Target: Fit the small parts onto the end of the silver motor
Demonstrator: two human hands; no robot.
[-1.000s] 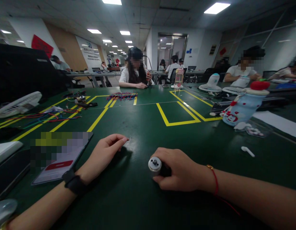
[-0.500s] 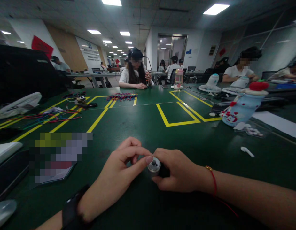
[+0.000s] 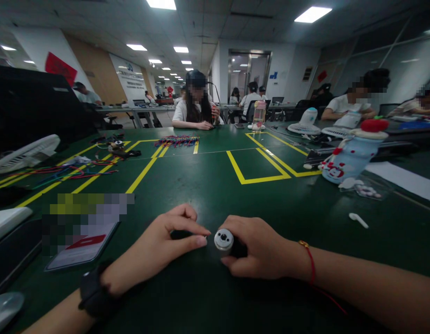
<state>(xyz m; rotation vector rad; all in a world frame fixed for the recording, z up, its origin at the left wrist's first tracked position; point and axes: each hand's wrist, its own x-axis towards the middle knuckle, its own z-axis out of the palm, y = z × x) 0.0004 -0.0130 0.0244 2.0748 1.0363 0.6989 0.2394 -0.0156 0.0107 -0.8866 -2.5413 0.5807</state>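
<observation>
A small cylindrical motor [image 3: 224, 240] lies low on the green table [image 3: 215, 185], its silver face toward the camera. The right hand [image 3: 260, 248] is wrapped around its dark body; it looks rigid, dense and smooth, best held round the barrel. At nine o'clock the left hand [image 3: 166, 243] pinches thumb to forefinger beside it; whether it holds anything I cannot tell.

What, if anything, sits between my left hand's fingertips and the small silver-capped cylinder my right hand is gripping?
Nothing visible. The left hand rests on the dark green table, its fingertips just short of the small silver-capped metal cylinder, with only a narrow strip of bare table between them. The right hand wraps the cylinder's far side.
</observation>
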